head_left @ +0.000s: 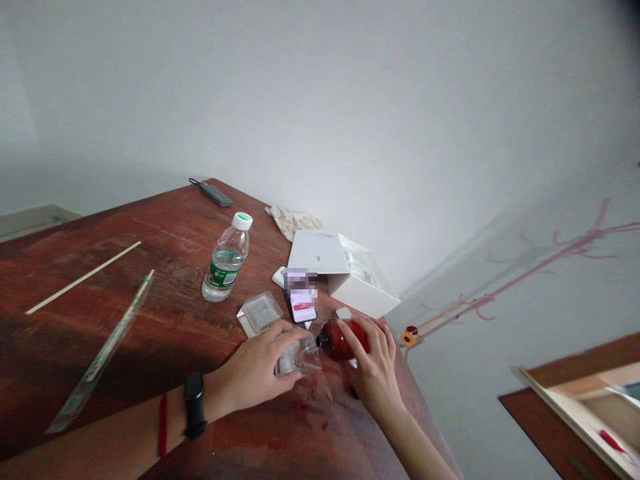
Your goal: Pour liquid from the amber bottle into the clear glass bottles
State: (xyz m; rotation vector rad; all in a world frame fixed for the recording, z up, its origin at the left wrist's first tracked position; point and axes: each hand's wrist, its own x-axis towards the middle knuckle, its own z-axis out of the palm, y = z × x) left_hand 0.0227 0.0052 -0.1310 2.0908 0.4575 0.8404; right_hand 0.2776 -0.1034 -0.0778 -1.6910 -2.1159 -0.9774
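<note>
Near the table's front right, my left hand [267, 363] curls its fingers around a small clear plastic container [306, 357]. My right hand [373, 357] grips a dark red-brown bottle [337, 340], which lies tilted on its side. The bottle's uncapped neck points left, at the container's rim; whether they touch I cannot tell. Just behind my left hand sits a square clear plastic piece [260, 312], like a lid or tray. A phone [303, 307] with a lit screen leans behind the two held things. Wet spots show on the wood below them.
On the wooden table [175, 267] a clear water bottle [227, 260] with a green label stands upright. Left of it lie a thin stick [83, 279] and wrapped chopsticks [107, 350]. An opened white box [320, 252], a cloth [293, 220] and a grey device [215, 194] are farther back.
</note>
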